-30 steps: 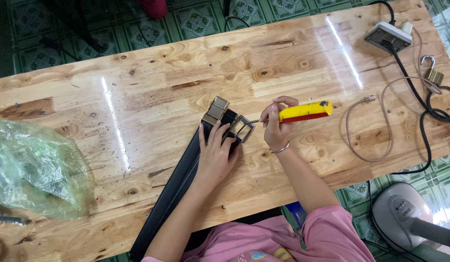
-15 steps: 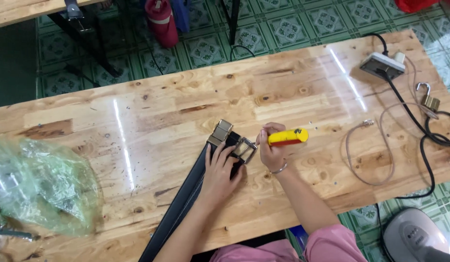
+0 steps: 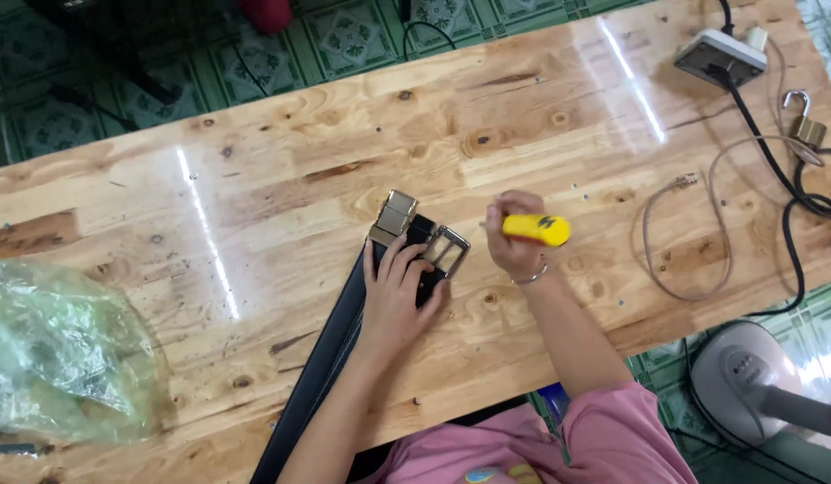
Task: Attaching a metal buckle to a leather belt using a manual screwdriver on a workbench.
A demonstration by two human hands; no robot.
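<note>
Two black belts [image 3: 318, 372] lie side by side on the wooden table [image 3: 290, 188], running from the near edge up to the middle. One ends in a brass-coloured buckle [image 3: 393, 216], the other in a silver frame buckle [image 3: 446, 250]. My left hand [image 3: 393, 291] lies flat on the belts just below the buckles, fingers spread. My right hand [image 3: 514, 244] is closed around a yellow-handled tool [image 3: 535, 229], just right of the silver buckle. Whether the tool's tip touches the buckle is hidden by the hand.
A crumpled clear green plastic bag [image 3: 61, 350] sits at the table's left end. A power strip [image 3: 709, 56], black cables [image 3: 792, 224], a thin brown cable [image 3: 675, 233] and a brass padlock [image 3: 805, 125] lie at the right. A grey fan [image 3: 756, 385] stands on the tiled floor.
The view has drifted slightly. My right hand has turned the yellow tool so its handle points right, and stays by the silver buckle. My left hand stays pressed on the belts.
</note>
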